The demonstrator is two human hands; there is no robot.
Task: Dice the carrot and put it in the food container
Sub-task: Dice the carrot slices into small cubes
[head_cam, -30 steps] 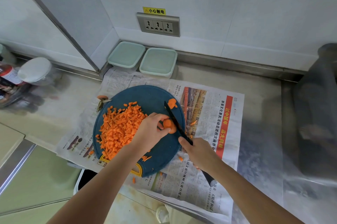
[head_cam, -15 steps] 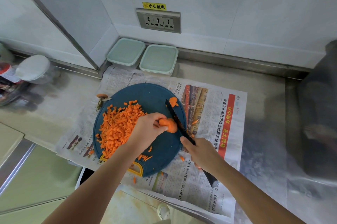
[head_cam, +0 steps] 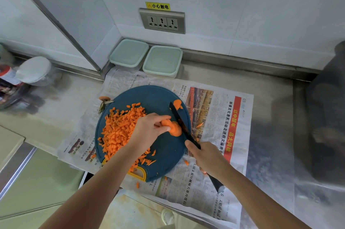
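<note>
The left hand (head_cam: 149,129) is pinching the last stub of carrot (head_cam: 173,129) between thumb and fingertips and pressing it onto the round blue cutting board (head_cam: 158,96). The right hand (head_cam: 208,157) is gripping the handle of a black knife (head_cam: 179,116). Its blade is lying right against the stub's cut face, on the side away from the fingers. A big heap of diced carrot (head_cam: 119,128) is sitting on the left half of the board, and a loose slice (head_cam: 177,104) is lying near the blade's tip. A food container (head_cam: 128,54) and a second container (head_cam: 162,60) are standing side by side against the wall beyond the board, both with lids on. A newspaper (head_cam: 211,109) is covering the surface (head_cam: 233,77) under the board.

The stub is likely stiff and dense, and its rounded side is probably wanting to roll. Being so short, it is leaving little room between fingertips and blade, so the narrow end, held with fingertips tucked back and a flat face down, seems the safest hold. The dice are light and loose and would scatter easily, so scooping them in handfuls or sliding them off the tilted board should suit them. A lid has to come off first.
</note>
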